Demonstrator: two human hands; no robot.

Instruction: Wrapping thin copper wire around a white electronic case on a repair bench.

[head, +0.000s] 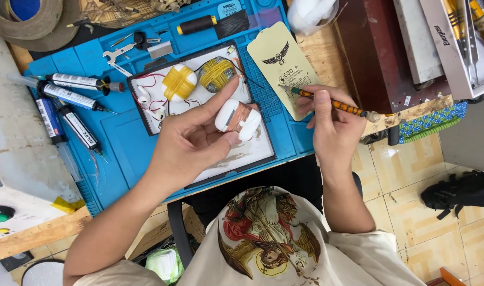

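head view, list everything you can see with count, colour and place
earbud case: 1, white with orange tape, in left hand
tool: 1, orange and black, in right hand
wrapped cases: 2, yellow bands, on white tray
tray: 1, white, on mat
mat: 1, blue, on bench
syringe tubes: 4, black and white, mat's left
brush: 1, black and yellow, mat's top
card: 1, pale yellow, mat's right
bag: 1, black, floor
hands: left, right

Four syringe tubes (pixel 67 98) lie at nine o'clock. Three white earbud cases: two banded in yellow (pixel 179 83) at twelve o'clock, one taped case (pixel 237 119) centrally. One orange-banded tool (pixel 334 105) at three o'clock. One brush (pixel 212 24) at twelve.
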